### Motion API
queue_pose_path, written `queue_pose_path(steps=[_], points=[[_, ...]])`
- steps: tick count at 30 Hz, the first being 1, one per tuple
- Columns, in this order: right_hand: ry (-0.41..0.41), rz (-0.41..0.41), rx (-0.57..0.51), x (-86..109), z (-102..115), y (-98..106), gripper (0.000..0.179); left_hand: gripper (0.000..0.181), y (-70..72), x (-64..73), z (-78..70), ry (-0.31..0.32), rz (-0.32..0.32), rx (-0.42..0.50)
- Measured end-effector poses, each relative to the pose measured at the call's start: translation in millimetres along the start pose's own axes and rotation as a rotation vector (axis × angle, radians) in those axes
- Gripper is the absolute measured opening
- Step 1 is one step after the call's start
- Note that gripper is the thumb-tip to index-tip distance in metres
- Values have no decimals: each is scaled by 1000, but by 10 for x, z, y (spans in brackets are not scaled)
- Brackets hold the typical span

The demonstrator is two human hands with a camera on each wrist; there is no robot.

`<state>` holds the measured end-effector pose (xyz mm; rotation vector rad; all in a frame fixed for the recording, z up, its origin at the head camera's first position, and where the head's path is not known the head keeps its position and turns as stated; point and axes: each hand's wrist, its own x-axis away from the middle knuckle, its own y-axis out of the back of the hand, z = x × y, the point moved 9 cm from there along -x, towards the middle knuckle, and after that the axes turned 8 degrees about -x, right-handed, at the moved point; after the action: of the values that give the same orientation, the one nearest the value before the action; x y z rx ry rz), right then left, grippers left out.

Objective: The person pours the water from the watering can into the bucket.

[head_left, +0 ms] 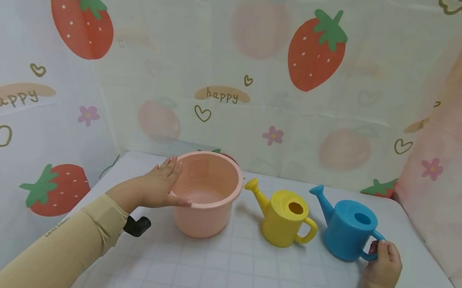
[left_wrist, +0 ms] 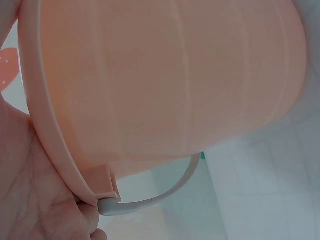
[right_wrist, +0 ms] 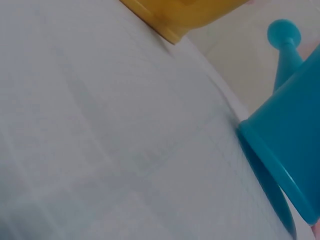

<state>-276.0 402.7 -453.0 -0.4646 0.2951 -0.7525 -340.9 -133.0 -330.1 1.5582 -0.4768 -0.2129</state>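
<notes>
A pink plastic bucket stands upright on the table, and nothing shows inside it. My left hand rests against the left side of its rim, fingers straight and thumb stretched along the front edge. The left wrist view shows the palm beside the rim and a pale bail handle hanging below. On the right, my right hand grips the handle of a blue watering can, its spout pointing up and left. In the right wrist view, the can's base has a dark shadow under it.
Between the bucket and the blue can stands a yellow watering can, spout to the left. A pale checked cloth covers the table. Strawberry-printed curtains enclose the back and sides. Black wrist mounts stick out near both hands.
</notes>
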Motion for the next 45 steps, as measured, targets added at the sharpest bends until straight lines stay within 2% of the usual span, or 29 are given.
queue_pose_path(steps=[9,17,24,31,38,40,42,45], points=[[3,8,2,4,-44,11,32,121,9,3,3,-1,-1,-3],[20,-18,127,20,-67,30,35,121,-1,24,23,9,-2,-6],[26,-38,155,16,-69,70,35,122,-1,20,28,4,0,-11],[60,-61,234,15,-21,87,35,122,3,26,23,1,3,-9],[19,-96,339,-11,12,138,34,120,10,27,11,-1,-7,3],[14,-111,304,-22,45,165,30,117,-4,18,17,-2,-8,7],[20,-124,219,-40,104,186,23,113,-16,10,24,-3,-10,16],[72,-135,120,-78,259,185,19,107,-19,12,27,-7,-12,29]])
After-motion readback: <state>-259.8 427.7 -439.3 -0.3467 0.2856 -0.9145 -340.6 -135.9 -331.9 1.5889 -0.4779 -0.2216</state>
